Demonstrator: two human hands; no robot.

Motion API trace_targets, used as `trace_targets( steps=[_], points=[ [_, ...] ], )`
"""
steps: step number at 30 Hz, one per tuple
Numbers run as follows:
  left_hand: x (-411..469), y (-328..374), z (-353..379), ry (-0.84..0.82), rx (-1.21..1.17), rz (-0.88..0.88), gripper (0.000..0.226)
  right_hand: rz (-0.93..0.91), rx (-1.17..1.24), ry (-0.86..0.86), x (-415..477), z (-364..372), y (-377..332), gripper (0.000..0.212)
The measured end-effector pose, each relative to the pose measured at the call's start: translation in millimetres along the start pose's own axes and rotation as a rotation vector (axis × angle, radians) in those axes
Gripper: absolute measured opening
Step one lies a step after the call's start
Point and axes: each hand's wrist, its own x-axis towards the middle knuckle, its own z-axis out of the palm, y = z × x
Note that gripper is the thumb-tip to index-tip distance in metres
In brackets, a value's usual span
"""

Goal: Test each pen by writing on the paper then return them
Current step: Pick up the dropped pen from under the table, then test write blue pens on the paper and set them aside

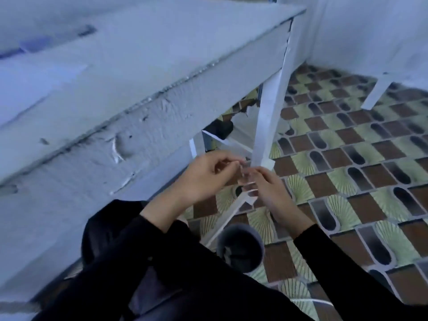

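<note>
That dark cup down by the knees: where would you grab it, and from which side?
Probably round the dark cup's outer wall just under the rim, coming from its right. It is round with its mouth facing up, and the person's black clothing crowds its left side.

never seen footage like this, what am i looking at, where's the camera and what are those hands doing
There is no machine here. This is one picture from a camera worn on a person's head, looking forward and down, so the two hands in black sleeves are that person's own. The left hand and the right hand both pinch a small clear pen between their fingertips, in the air below the edge of the white table. The picture is too blurred to tell whether a cap is coming off. A pale sheet of paper lies on the table at the left. Lower in the picture, near the person's lap, is a dark round cup; what it contains is unclear.
</note>
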Motion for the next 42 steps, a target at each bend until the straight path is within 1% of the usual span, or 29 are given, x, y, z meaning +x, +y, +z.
trace_targets(
  steps=[2, 4, 6, 8, 11, 15, 18, 20, 23, 27, 30, 32, 34, 38, 42],
  points=[
    [-16, 32, -32, 0.064, -0.016, 0.093, 0.016, -0.147, 0.01, -0.027, -9, 14, -43, 0.028],
    [-36, 66, -64, 0.139, 0.016, 0.22, 0.017, -0.326, 0.03, -0.065, -21, 30, -87, 0.028],
    [-56, 93, -94, 0.2, 0.072, 0.317, 0.016, -0.44, 0.094, -0.104, -31, 47, -129, 0.03],
    [-74, 110, -123, 0.251, 0.151, 0.349, 0.015, -0.539, 0.128, -0.167, -41, 66, -167, 0.03],
    [-99, 121, -166, 0.304, 0.329, 0.339, 0.015, -0.679, 0.099, -0.333, -45, 99, -212, 0.03],
    [-123, 113, -228, 0.376, 0.572, 0.254, 0.017, -0.812, -0.069, -0.488, -35, 151, -252, 0.027],
    [-136, 90, -273, 0.391, 0.634, 0.049, 0.016, -0.883, -0.243, -0.558, -10, 198, -275, 0.026],
    [-140, 68, -301, 0.401, 0.669, -0.088, 0.017, -0.912, -0.39, -0.575, 13, 234, -284, 0.025],
    [-139, 31, -333, 0.442, 0.784, -0.198, 0.018, -0.983, -0.662, -0.578, 52, 285, -288, 0.022],
    [-138, -13, -349, 0.505, 0.798, -0.357, 0.021, -1.037, -1.016, -0.529, 105, 330, -289, 0.027],
    [-141, -29, -339, 0.55, 0.791, -0.346, 0.051, -1.069, -1.16, -0.475, 131, 337, -286, 0.029],
    [-141, -33, -333, 0.551, 0.814, -0.349, 0.058, -1.13, -1.193, -0.367, 142, 332, -284, 0.029],
    [-139, -32, -332, 0.552, 0.827, -0.345, 0.056, -1.142, -1.219, -0.304, 151, 323, -285, 0.027],
    [-141, -33, -333, 0.529, 0.841, -0.338, 0.036, -1.072, -1.22, -0.321, 163, 311, -284, 0.025],
    [-141, -31, -334, 0.511, 0.836, -0.358, 0.042, -1.097, -1.303, -0.344, 165, 314, -279, 0.028]
  ],
)
